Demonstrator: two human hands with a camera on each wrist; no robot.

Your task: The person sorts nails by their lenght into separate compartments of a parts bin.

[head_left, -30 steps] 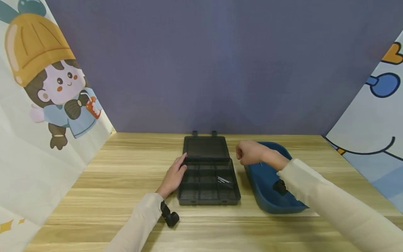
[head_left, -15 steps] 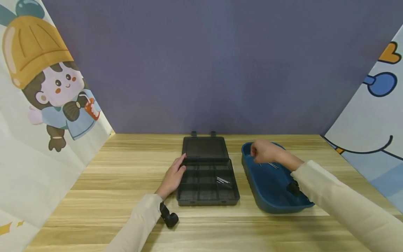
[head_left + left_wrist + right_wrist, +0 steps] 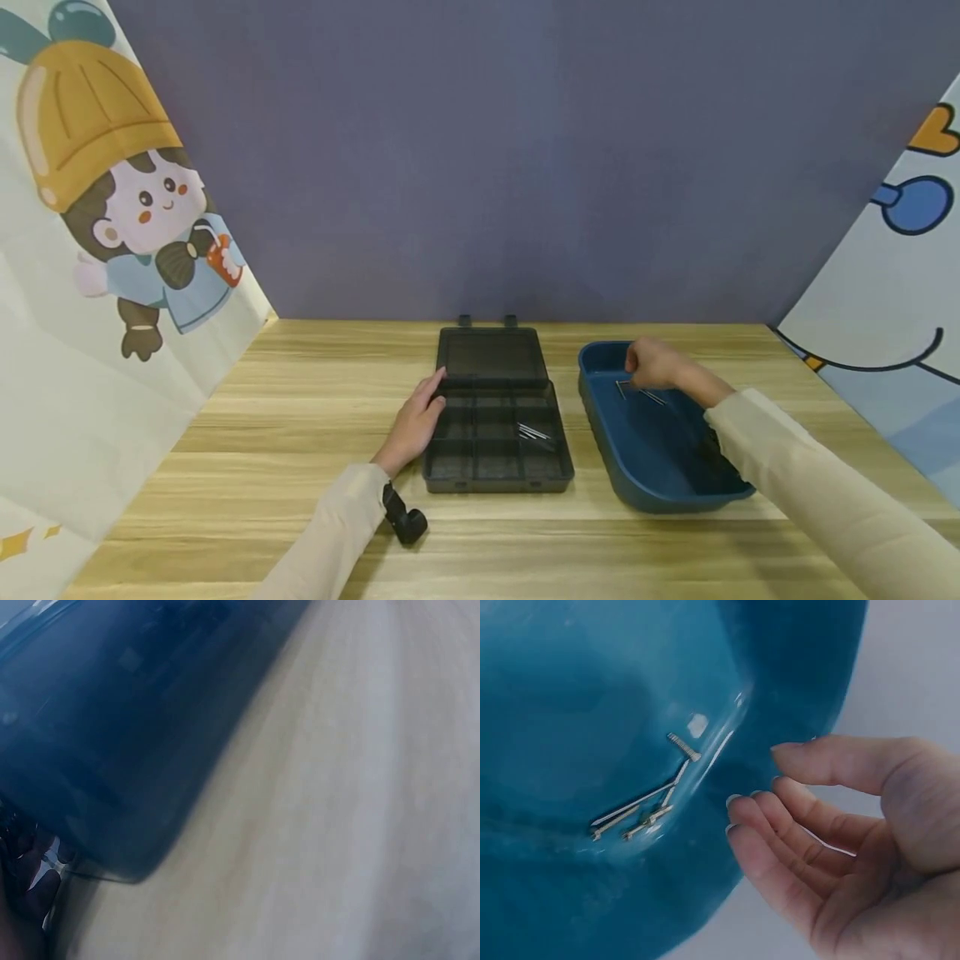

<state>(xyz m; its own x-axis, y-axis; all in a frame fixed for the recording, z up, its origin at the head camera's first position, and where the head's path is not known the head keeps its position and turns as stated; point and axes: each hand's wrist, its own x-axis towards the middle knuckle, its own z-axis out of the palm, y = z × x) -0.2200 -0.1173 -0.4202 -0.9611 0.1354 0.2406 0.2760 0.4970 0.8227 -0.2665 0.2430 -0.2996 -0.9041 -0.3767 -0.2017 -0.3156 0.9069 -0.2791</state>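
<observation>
Your right hand [image 3: 662, 367] has moved farther right: a second ago it was by the left rim of the deep blue plastic basin with rounded corners [image 3: 648, 446], and now it is over the basin's far end. That uncovers more of the slim silvery metal nails [image 3: 634, 803] lying on the basin floor, with a short threaded metal screw [image 3: 684, 747] beside them. In the right wrist view your fingers are gently bent, the thumb apart from them, grasping nothing and short of the metal pieces.

Your left hand [image 3: 411, 425] has stayed put, released, its extended fingers resting along the left edge of the translucent dark-grey plastic compartment box [image 3: 498, 485]. The box sits left of the basin on the pale wood-grain counter [image 3: 315, 375], lid folded back; the thin silvery metal pins [image 3: 534, 432] in its right-hand column lie as they did before.
</observation>
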